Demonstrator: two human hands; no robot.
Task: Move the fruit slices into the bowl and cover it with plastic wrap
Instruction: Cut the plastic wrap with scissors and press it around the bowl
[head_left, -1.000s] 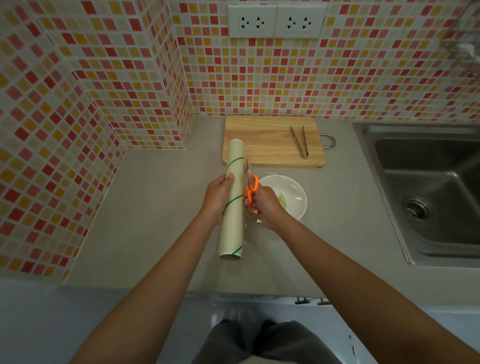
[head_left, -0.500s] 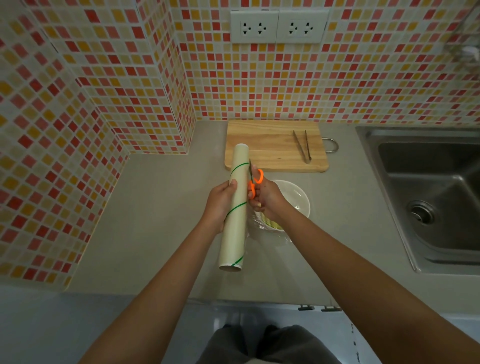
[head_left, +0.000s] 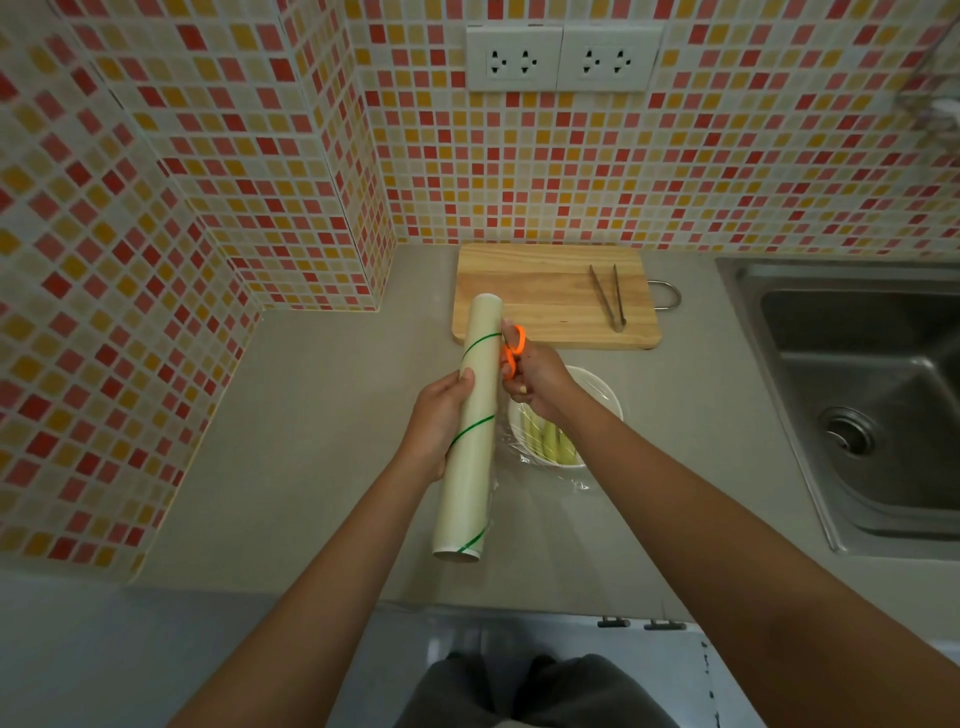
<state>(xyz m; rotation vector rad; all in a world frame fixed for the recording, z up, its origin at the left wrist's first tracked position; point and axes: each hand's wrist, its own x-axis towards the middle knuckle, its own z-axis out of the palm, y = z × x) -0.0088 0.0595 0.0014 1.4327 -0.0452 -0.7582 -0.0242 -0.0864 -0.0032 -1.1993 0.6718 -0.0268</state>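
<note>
My left hand (head_left: 439, 418) grips a cream roll of plastic wrap (head_left: 470, 431) with green stripes, held lengthwise above the counter. Right beside the roll, my right hand (head_left: 535, 379) holds orange-handled scissors (head_left: 513, 349) at the roll's far part. Under my right wrist sits a white bowl (head_left: 608, 397) with pale green fruit slices (head_left: 550, 439) inside. A clear sheet of plastic wrap (head_left: 571, 480) lies over the bowl and hangs past its near rim.
A wooden cutting board (head_left: 540, 293) lies behind the bowl with metal tongs (head_left: 609, 296) on its right part. A steel sink (head_left: 872, 395) fills the right side. Tiled walls stand at the left and back, with sockets (head_left: 563, 58) above.
The scissors and my right hand have moved away from me along the roll towards its far end. More of the bowl and its slices shows under the sheet.
</note>
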